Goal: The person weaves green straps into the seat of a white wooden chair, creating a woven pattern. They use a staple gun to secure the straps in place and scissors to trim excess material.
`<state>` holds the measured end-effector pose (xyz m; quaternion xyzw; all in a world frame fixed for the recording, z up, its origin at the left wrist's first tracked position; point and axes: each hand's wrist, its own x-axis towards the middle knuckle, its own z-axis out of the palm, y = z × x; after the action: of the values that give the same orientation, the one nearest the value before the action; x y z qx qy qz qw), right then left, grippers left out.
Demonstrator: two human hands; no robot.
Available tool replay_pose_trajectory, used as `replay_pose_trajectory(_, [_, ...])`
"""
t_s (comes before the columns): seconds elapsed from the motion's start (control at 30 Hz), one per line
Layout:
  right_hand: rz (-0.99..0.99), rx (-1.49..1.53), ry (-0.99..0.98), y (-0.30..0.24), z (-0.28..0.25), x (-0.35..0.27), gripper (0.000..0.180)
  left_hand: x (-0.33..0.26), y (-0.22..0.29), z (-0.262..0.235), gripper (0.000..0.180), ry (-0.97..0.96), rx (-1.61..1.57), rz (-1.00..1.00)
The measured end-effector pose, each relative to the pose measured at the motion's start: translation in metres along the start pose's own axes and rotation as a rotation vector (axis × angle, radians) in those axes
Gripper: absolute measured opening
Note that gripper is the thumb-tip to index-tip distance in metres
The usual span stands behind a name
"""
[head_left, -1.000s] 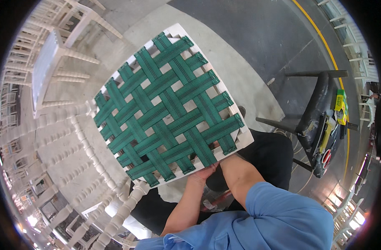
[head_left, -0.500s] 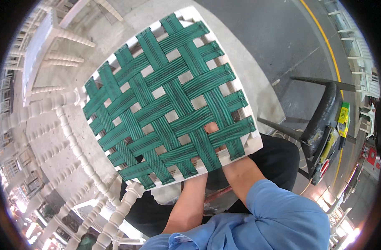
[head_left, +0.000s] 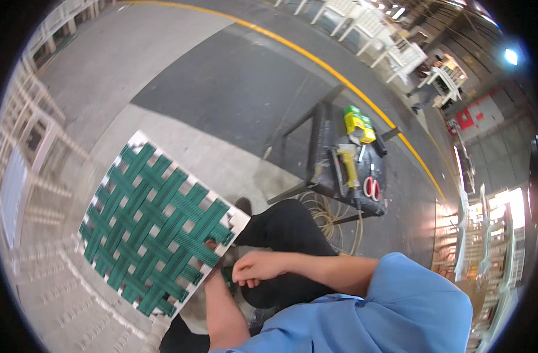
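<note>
The right hand (head_left: pixel 259 267) is curled, whether around anything I cannot tell; the green-webbed chair seat (head_left: pixel 157 229) lies to its left, near edge just beside it. The left hand (head_left: pixel 226 257), mostly hidden under that edge, has an unreadable grip.

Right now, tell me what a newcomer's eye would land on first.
Probably the broad green woven-webbing seat on its white frame, at lower left. Then the bright yellow-green boxes and red-handled scissors on the black stool, right of centre.
</note>
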<state>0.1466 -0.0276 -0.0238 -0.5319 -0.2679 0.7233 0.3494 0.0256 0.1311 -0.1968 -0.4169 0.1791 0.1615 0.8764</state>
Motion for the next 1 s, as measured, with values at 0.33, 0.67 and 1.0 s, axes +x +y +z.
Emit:
replay_pose_trajectory(0.33, [0.685,-0.501,1.649,-0.012,-0.269,-0.259,0.048,0.009,-0.009,0.010,0.016,-0.208,0.035,-0.189])
replay_pose_trajectory(0.67, [0.293,-0.238,1.599,-0.013,-0.276,-0.236,0.052,0.012,0.011,-0.001,0.016,-0.070,0.076,0.168])
replay_pose_trajectory(1.0, [0.062,-0.279,0.962,-0.156,-0.073,-0.168,0.036,0.006,0.010,-0.009,0.016,-0.052,0.014,0.220])
